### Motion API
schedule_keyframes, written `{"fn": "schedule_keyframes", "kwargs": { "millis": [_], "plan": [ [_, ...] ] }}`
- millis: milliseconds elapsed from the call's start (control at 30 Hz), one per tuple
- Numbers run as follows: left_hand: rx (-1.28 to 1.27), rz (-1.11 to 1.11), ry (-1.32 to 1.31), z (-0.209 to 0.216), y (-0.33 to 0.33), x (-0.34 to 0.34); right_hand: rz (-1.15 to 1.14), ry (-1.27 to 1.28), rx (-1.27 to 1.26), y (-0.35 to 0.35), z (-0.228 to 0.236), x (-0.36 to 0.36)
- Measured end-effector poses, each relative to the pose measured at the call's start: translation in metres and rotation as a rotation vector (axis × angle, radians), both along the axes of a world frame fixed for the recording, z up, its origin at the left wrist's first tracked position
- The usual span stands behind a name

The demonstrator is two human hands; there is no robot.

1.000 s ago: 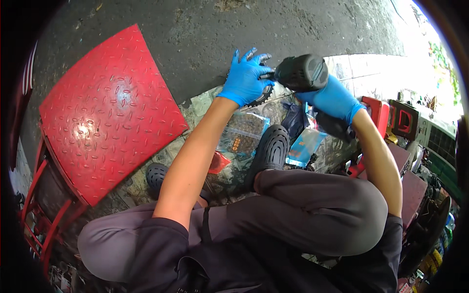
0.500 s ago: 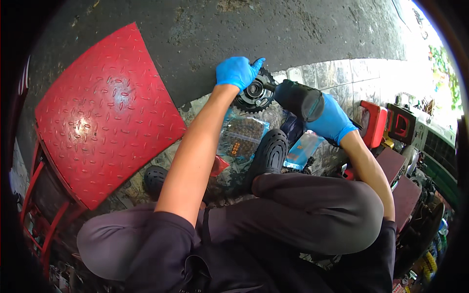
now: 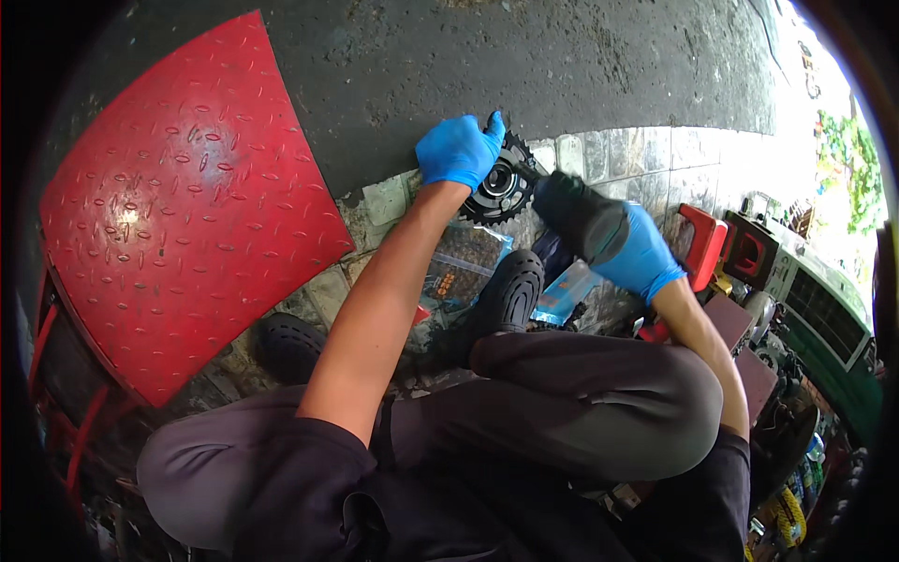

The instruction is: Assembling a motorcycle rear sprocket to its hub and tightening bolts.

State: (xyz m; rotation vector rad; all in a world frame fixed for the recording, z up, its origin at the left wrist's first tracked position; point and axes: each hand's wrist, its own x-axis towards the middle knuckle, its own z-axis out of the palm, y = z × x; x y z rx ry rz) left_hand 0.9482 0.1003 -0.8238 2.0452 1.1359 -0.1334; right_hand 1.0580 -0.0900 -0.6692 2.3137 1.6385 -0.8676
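My left hand [image 3: 457, 153], in a blue glove, is closed on the upper left edge of a black toothed chainring [image 3: 514, 199], its thumb pointing up. The chainring stands out over the tiles, with a round hub in its middle. In my right hand [image 3: 642, 258], also gloved in blue, is a black impact wrench [image 3: 573, 214], slightly blurred. Its narrow nose points left at the chainring's hub; whether the two touch, I cannot tell. The fingers around the wrench's grip are mostly hidden behind its body.
A red tread-plate ramp [image 3: 201, 178] takes up the left side. Below the chainring lie a clear bag of dark parts [image 3: 461, 265] and a blue packet [image 3: 567, 292], with my black clog [image 3: 512, 290] between them. A red case [image 3: 703, 245] and crowded tools stand at right.
The view has shifted slightly. The chainring and left hand sit a little further right in it, and the wrench has tilted a bit, its nose still by the hub. Both grips stay the same.
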Motion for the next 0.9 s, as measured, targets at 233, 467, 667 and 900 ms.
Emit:
{"fn": "schedule_keyframes", "kwargs": {
  "millis": [233, 467, 667, 900],
  "plan": [
    [-0.088, -0.082, 0.007, -0.001, 0.02, 0.004, -0.088, 0.141, 0.139, 0.014, 0.006, 0.002],
    [-0.038, -0.015, -0.009, -0.001, 0.005, 0.0, -0.093, 0.132, 0.155, 0.023, 0.014, -0.014],
    [0.015, 0.222, -0.044, -0.007, -0.022, -0.018, -0.134, 0.169, 0.076, 0.028, 0.012, -0.015],
    [0.118, 0.31, -0.092, -0.018, -0.033, -0.027, -0.217, 0.224, 0.135, 0.03, 0.011, -0.018]
  ]
}}
